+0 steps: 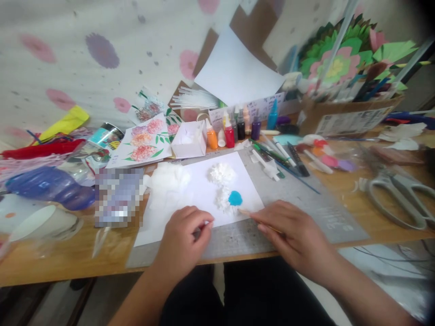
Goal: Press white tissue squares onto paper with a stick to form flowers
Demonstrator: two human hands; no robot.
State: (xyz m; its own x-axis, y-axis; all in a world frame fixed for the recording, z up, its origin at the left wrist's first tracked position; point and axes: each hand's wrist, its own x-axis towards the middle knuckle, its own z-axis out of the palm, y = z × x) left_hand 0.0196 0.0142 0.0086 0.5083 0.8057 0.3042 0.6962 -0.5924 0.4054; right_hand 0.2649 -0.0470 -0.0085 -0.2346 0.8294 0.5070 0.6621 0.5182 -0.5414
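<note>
A white paper sheet [190, 213] lies on a grey cutting mat [319, 213]. On the paper are two fluffy white clumps [220, 174], and a bright blue patch [235, 198] sits at the right of the nearer one. My right hand [292, 233] grips a thin wooden stick [245, 212], whose tip points at the paper just below the blue patch. At the paper's near edge, my left hand [186, 235] is closed with thumb and forefinger pinched together. Whatever may be in that pinch is too small to tell. Flattened white cotton-like material [170, 181] covers the paper's upper left.
Paint bottles [229, 133] stand behind the paper, beside a small white box [190, 140]. Pens and brushes [282, 156] lie at the mat's upper right. Scissors [401, 194] rest far right; a white cup [44, 224] is at left. Flower pictures [144, 140] lean at the back.
</note>
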